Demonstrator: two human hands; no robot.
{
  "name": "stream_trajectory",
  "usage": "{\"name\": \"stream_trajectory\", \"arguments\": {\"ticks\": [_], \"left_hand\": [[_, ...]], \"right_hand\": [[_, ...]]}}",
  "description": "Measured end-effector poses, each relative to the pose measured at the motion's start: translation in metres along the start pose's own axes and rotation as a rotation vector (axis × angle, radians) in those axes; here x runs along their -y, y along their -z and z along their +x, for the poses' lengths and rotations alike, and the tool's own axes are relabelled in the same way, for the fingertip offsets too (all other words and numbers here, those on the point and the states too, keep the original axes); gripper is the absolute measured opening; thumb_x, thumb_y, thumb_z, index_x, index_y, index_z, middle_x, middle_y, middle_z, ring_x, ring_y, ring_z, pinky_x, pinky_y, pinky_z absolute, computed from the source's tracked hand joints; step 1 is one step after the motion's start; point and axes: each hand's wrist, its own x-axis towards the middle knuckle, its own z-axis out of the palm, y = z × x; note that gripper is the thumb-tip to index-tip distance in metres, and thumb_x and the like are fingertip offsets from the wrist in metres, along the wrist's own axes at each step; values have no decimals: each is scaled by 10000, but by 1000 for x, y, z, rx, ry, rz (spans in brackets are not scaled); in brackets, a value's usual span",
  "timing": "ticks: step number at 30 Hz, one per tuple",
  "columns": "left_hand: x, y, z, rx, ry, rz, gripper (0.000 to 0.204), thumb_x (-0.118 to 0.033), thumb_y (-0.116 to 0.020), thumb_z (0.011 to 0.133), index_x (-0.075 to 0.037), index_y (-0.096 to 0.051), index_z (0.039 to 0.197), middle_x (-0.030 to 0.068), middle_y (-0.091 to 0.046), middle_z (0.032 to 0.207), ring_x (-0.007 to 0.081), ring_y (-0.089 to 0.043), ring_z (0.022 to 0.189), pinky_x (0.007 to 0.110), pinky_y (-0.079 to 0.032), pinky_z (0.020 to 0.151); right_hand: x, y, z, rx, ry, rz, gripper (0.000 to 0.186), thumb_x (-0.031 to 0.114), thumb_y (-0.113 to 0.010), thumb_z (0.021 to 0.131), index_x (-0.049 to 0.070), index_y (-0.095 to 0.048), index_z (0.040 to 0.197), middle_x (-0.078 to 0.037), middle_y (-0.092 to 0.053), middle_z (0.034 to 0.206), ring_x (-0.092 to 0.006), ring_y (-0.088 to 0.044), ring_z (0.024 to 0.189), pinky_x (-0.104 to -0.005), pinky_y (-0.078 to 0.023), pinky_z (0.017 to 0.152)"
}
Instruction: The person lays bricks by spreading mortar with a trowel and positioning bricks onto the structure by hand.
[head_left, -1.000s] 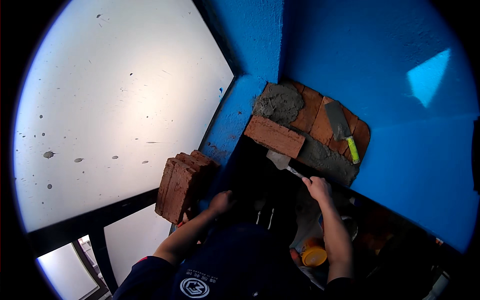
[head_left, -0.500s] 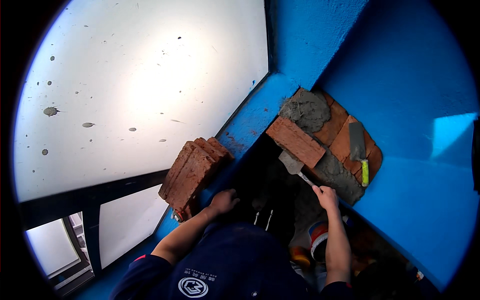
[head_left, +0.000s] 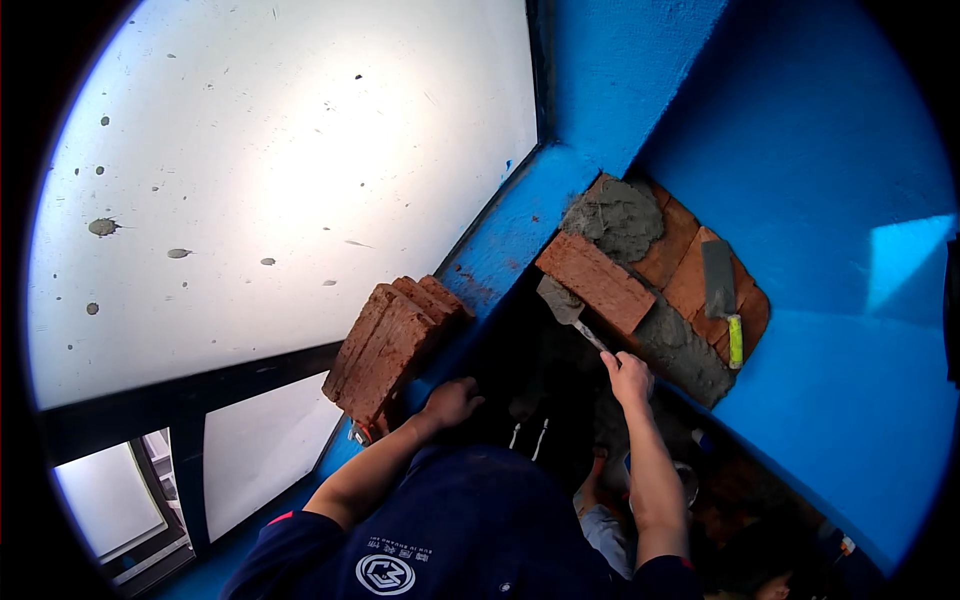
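My right hand [head_left: 630,381] is closed around the handle of a small trowel [head_left: 560,298]. Its mortar-smeared blade lies along the near-left edge of a red brick [head_left: 596,282]. That brick sits on a low brick course, with grey mortar [head_left: 682,352] spread to its right and a mortar heap [head_left: 616,218] behind it. My left hand [head_left: 452,402] has its fingers curled in by the edge of the blue ledge, below a stack of red bricks [head_left: 385,345]. I see nothing in it.
A second trowel [head_left: 719,280] with a yellow-green handle lies on the bricks at right. Blue walls [head_left: 840,200] enclose the brickwork. A mortar-spattered white window panel [head_left: 250,200] stands at left. A tape measure [head_left: 361,434] lies beside the stacked bricks. Dim shapes fill the lower right.
My right hand and the trowel have moved left, sliding the blade along the brick's near edge toward its left end. My left hand has stayed in place.
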Motion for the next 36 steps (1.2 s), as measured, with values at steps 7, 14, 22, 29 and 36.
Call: {"name": "stream_trajectory", "arguments": {"ticks": [7,14,22,29,36], "left_hand": [[-35,9,35,-79,-149,-128,206,-201,-635,834,-25,-582,929,154,-624,919,309,-615,877,392,-498,753],[-96,24,94,-395,-314,24,264,-180,-668,770,-50,-552,969,149,-560,1006,347,-565,951,413,-484,758],[-176,43,186,-612,-218,453,787,-430,-633,810,26,-311,1364,254,-282,1427,407,-261,1334,496,-210,1089],[-184,35,209,-434,-110,475,1058,-551,-672,742,20,-124,1445,270,-102,1498,417,-138,1384,504,-145,1112],[-185,28,215,-445,-130,398,1092,-486,-737,706,25,-117,1445,267,-101,1496,424,-164,1373,485,-205,1102]], "right_hand": [[-23,-44,-54,-312,177,401,430,441,-582,883,17,-648,912,-187,-637,840,-365,-619,792,-423,-475,641],[-29,-60,-118,-473,214,1025,429,381,-461,977,72,-531,689,45,-391,516,-36,-353,438,-233,-248,435],[-28,-40,-106,-162,-375,1442,554,591,-357,940,118,-462,670,53,-317,479,-58,-293,385,-238,-218,384],[-48,-14,-99,-162,-526,1323,513,523,-382,956,71,-501,744,-13,-461,597,-126,-425,458,-295,-339,440],[-13,-37,-101,56,-491,1227,487,476,-387,969,66,-497,730,-14,-419,512,-151,-421,413,-325,-336,412]]}}
